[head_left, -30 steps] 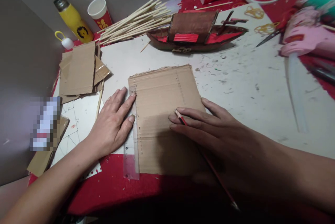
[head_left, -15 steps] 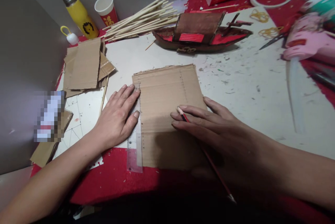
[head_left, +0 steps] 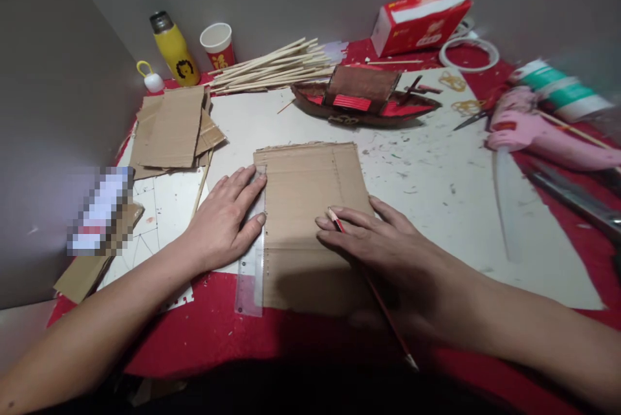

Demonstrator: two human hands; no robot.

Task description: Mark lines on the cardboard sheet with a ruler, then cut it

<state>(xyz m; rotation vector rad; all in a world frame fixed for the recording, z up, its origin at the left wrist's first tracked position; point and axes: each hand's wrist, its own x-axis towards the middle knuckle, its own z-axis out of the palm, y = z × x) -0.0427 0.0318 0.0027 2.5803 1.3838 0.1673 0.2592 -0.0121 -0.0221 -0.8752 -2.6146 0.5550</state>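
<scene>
My left hand (head_left: 224,222) lies flat with its fingers stretched out, pressing on a clear plastic ruler (head_left: 250,286). The ruler runs along the left edge of a brown cardboard piece (head_left: 305,192), beside a row of pencil marks; another marked line shows near the right edge. Between the fingers of my right hand (head_left: 388,240) sits a red and black pencil (head_left: 394,321), its sharpened tip pointing up and left over the cardboard. That hand rests on the cardboard's right side, shading its lower part.
Behind the cardboard stands a brown model boat (head_left: 363,95), with a bundle of wooden sticks (head_left: 276,69) behind it. Cardboard offcuts (head_left: 174,127), a yellow bottle (head_left: 174,50) and a paper cup (head_left: 217,46) are at left. Right are a pink glue gun (head_left: 528,127), scissors (head_left: 473,119) and a tissue pack (head_left: 422,21).
The view has tilted up and shifted right, showing more of the back and right of the table. Both hands keep the same places on the ruler and cardboard; the pencil stays in my right hand.
</scene>
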